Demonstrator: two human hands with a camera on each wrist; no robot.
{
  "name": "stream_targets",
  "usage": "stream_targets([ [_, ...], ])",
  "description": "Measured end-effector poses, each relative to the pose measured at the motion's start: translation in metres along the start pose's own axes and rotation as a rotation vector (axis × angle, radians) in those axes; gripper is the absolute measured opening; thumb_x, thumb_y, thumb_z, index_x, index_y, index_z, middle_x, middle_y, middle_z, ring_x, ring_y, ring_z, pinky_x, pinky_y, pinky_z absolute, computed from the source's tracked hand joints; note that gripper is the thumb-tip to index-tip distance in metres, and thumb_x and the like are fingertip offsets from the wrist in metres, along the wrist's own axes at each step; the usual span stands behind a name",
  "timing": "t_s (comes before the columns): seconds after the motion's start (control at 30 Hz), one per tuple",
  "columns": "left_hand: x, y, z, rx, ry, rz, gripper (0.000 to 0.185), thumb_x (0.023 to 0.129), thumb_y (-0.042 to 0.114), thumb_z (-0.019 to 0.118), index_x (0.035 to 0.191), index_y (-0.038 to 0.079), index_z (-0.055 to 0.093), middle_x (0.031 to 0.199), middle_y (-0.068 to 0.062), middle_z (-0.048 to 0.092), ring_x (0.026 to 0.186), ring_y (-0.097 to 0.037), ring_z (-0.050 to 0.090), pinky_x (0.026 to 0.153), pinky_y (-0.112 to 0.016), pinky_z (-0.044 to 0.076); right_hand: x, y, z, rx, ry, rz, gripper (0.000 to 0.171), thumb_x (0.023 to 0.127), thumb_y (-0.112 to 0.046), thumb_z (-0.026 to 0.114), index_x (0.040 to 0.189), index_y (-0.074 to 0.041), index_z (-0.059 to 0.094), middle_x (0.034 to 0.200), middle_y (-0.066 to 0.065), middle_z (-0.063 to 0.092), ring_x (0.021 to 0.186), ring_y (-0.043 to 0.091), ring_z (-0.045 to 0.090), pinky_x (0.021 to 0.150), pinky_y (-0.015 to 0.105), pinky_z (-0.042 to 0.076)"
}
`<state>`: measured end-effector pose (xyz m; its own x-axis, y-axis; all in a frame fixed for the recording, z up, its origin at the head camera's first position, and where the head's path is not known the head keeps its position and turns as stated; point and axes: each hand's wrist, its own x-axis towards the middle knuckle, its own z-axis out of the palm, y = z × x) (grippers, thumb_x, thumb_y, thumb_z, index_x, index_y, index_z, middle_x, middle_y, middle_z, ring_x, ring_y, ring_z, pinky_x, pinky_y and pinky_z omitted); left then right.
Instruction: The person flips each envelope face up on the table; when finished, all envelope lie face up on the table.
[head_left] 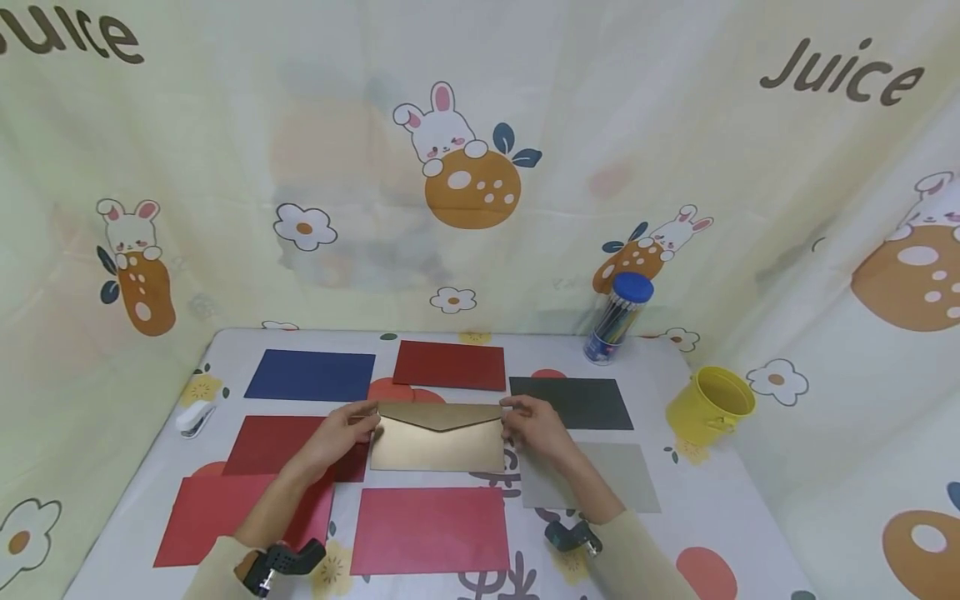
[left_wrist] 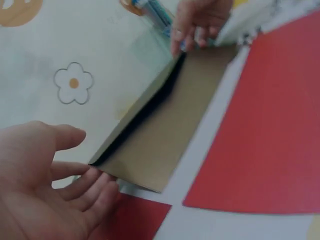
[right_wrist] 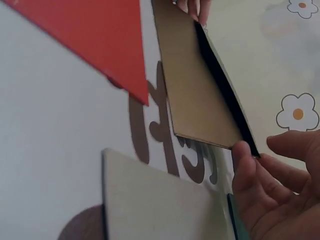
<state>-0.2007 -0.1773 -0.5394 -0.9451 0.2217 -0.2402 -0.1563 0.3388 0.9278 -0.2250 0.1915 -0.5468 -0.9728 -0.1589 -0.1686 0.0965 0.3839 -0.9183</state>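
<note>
A gold envelope (head_left: pixel 437 448) spans the space between my two hands, its pointed flap at the far side. The flap stands slightly lifted, and a dark gap shows under it in the left wrist view. My left hand (head_left: pixel 337 437) holds the envelope's left end near the flap's corner, fingers at the edge and thumb apart from it (left_wrist: pixel 70 137). At the opposite end my right hand (head_left: pixel 538 425) grips the right edge by the flap's corner, its thumb also raised off the paper in the right wrist view.
Around it lie a blue envelope (head_left: pixel 311 375), dark red (head_left: pixel 450 365) and dark green (head_left: pixel 573 402) ones, a grey one (head_left: pixel 622 475) and several reds, including a pinkish one (head_left: pixel 431 529). A white stapler (head_left: pixel 197 418), a blue-lidded pencil tub (head_left: pixel 617 321) and a yellow bucket (head_left: pixel 693 412) stand near the edges.
</note>
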Motion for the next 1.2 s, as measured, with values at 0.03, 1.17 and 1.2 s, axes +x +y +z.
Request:
stream_targets([
  [0.03,0.000,0.001,-0.001,-0.021,-0.005,-0.015,0.056,0.104,0.027,0.057,0.152,0.003,0.041,0.148,-0.021,0.049,0.122,-0.034,0.061,0.108,-0.050,0.045,0.001,0.000,0.000,0.006,0.001,0.012,0.030,0.099,-0.016,0.062,0.127,-0.006,0.065,0.087,0.013,0.072,0.068,0.023,0.064,0.058,0.028,0.052],
  [1.17,-0.001,0.000,-0.011,-0.100,-0.039,-0.028,0.060,0.105,0.028,0.055,0.152,-0.004,0.036,0.141,-0.024,0.056,0.129,-0.037,0.057,0.106,-0.045,0.048,0.000,0.005,-0.012,0.183,-0.097,0.104,0.036,0.102,-0.023,0.059,0.126,0.003,0.066,0.117,0.019,0.070,0.101,0.028,0.071,0.083,0.036,0.060],
  [1.2,0.000,0.000,-0.010,-0.100,-0.035,-0.031,0.059,0.104,0.027,0.055,0.151,-0.004,0.037,0.140,-0.024,0.057,0.128,-0.037,0.058,0.106,-0.045,0.048,0.000,0.006,-0.012,0.182,-0.103,0.101,0.037,0.102,-0.024,0.059,0.127,0.003,0.066,0.118,0.019,0.069,0.102,0.028,0.070,0.083,0.035,0.060],
])
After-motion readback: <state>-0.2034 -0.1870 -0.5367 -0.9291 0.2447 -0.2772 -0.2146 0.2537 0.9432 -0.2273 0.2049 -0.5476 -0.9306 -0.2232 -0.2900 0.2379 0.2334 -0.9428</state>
